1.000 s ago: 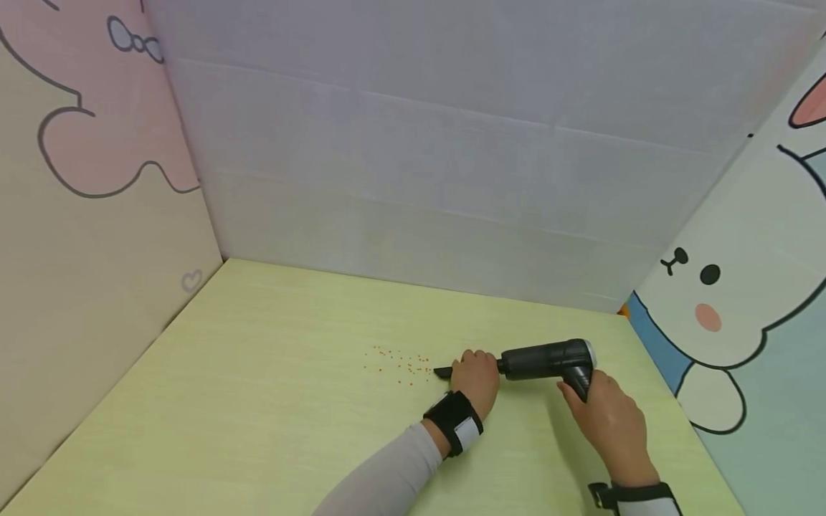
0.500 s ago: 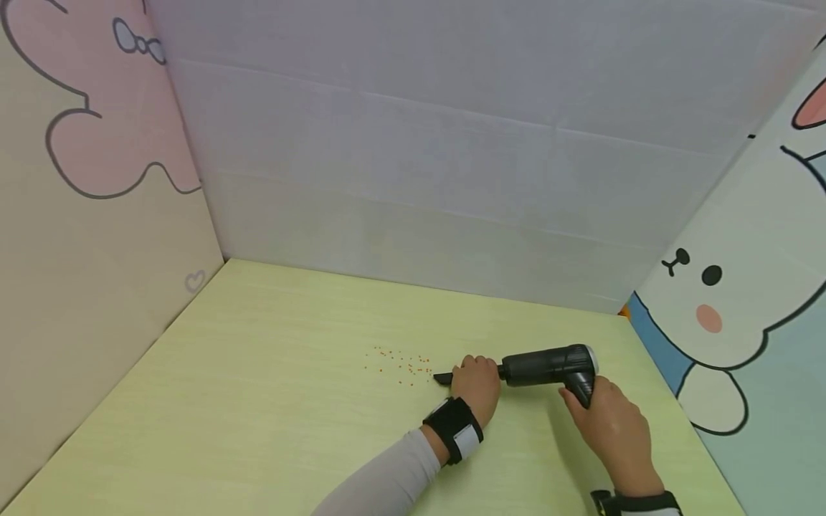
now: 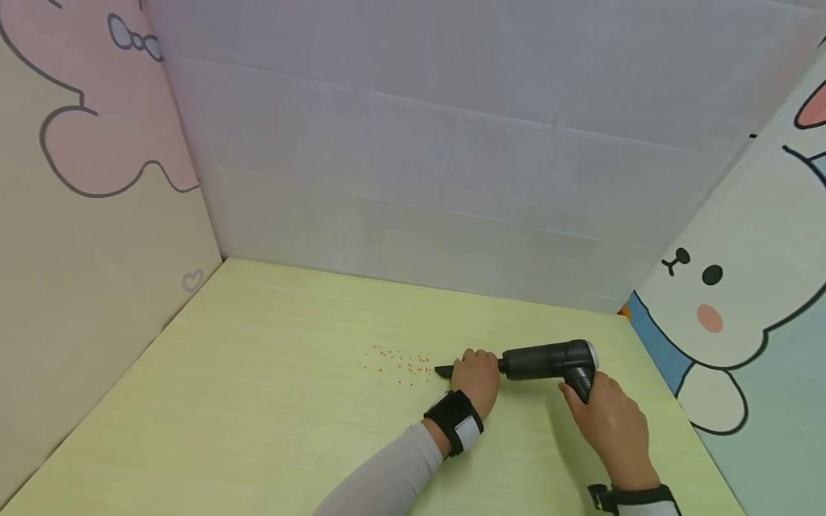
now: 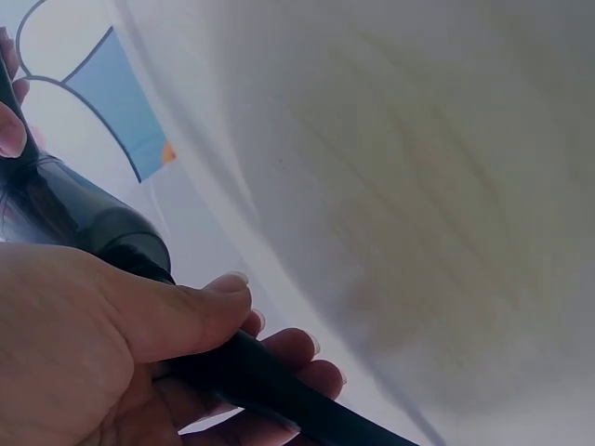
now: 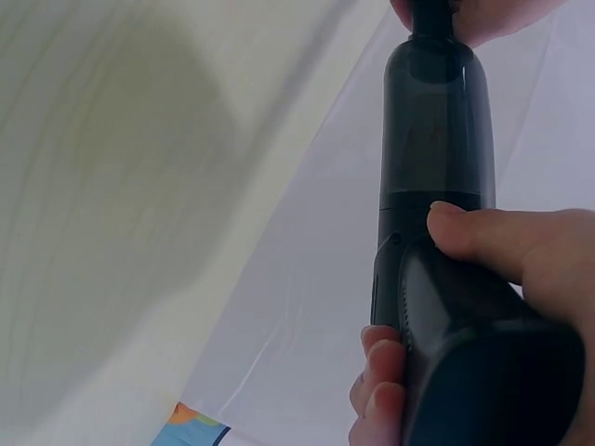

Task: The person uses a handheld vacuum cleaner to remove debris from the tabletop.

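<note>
A black handheld vacuum cleaner (image 3: pixel 538 362) is held in both hands, its body roughly level above the tabletop. My right hand (image 3: pixel 613 426) grips its angled handle; in the right wrist view the thumb (image 5: pixel 483 237) lies along the body. Around the narrow nozzle at the front curls my left hand (image 3: pixel 476 380), and the left wrist view shows its thumb (image 4: pixel 200 316) on top with fingers underneath. The nozzle's tip (image 3: pixel 444 371) points left, close to a scatter of small orange bits (image 3: pixel 413 365) on the table. Whether the tip touches the table cannot be told.
The pale yellow tabletop (image 3: pixel 226 408) spreads mostly to the left of the hands. A whitish panel (image 3: pixel 413 158) stands along its back edge. Cartoon-printed walls rise at the left (image 3: pixel 97 236) and right (image 3: pixel 768 287).
The vacuum cleaner and both hands dipped slightly in the view half a second ago, then came back up to about where they were. The orange bits look unchanged.
</note>
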`<state>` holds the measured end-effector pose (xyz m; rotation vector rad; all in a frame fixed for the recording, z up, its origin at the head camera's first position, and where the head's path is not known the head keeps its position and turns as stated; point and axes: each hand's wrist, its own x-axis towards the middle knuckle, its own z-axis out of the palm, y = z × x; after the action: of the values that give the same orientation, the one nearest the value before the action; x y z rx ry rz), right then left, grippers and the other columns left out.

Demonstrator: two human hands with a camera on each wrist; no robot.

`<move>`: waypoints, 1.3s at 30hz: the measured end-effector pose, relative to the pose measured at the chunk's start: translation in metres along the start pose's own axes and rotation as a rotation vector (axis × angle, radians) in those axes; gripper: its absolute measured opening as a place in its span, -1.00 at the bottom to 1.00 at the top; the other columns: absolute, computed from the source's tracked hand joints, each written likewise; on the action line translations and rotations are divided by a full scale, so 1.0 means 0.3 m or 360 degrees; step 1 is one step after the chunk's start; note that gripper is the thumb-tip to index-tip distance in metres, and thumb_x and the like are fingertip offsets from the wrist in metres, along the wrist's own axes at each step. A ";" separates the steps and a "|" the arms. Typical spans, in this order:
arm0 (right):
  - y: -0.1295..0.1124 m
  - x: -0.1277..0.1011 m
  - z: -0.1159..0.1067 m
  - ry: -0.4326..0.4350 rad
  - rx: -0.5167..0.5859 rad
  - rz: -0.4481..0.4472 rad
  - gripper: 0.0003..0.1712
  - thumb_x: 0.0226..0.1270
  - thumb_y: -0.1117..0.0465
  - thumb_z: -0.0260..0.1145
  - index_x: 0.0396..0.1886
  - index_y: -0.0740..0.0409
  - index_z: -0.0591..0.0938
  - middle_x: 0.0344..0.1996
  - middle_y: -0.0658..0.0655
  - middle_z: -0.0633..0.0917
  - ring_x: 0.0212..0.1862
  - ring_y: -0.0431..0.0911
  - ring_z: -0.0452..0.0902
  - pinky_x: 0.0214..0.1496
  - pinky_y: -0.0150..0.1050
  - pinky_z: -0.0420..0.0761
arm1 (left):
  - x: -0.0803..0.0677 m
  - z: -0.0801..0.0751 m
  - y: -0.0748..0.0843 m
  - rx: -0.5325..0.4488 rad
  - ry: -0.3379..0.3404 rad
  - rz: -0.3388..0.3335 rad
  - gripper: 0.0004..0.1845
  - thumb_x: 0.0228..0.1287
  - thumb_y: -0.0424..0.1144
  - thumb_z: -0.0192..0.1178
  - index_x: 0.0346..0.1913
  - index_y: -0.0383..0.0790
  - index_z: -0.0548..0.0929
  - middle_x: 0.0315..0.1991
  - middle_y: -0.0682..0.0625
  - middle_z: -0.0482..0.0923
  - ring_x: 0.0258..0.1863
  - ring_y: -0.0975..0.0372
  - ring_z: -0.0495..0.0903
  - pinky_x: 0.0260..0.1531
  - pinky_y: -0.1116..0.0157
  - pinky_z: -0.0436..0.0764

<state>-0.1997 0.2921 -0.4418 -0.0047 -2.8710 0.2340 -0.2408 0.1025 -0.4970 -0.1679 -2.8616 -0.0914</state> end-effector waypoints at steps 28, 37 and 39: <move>-0.035 0.044 0.029 0.0068 0.0057 -0.0054 -0.37 0.36 -0.04 0.39 -0.26 0.55 0.48 -0.57 0.29 0.50 -0.65 0.05 0.42 -0.68 -0.08 0.38 | 0.077 0.034 -0.041 -0.0076 0.0026 -0.0009 -0.86 0.43 -0.12 0.24 -0.19 -0.09 0.72 -0.28 0.04 0.72 -0.18 0.21 0.63 -0.08 0.25 0.64; -0.032 0.041 0.043 0.0102 0.0052 -0.0081 -0.39 0.32 -0.03 0.43 -0.29 0.52 0.49 -0.58 0.28 0.51 -0.66 0.05 0.42 -0.69 -0.08 0.38 | 0.060 0.024 -0.048 -0.0075 0.0001 -0.0012 -0.86 0.43 -0.11 0.24 -0.20 -0.08 0.71 -0.29 0.05 0.71 -0.20 0.21 0.62 -0.12 0.26 0.62; -0.031 0.043 0.044 0.0093 0.0053 -0.0078 -0.39 0.32 -0.03 0.43 -0.29 0.52 0.49 -0.58 0.27 0.51 -0.66 0.05 0.42 -0.69 -0.09 0.38 | 0.057 0.023 -0.048 -0.0072 0.0015 -0.0016 -0.86 0.42 -0.10 0.25 -0.21 -0.08 0.71 -0.30 0.06 0.71 -0.21 0.22 0.62 -0.12 0.26 0.62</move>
<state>-0.2154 0.2812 -0.4497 0.0639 -2.8048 0.2676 -0.2608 0.0906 -0.4997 -0.1620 -2.8525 -0.1586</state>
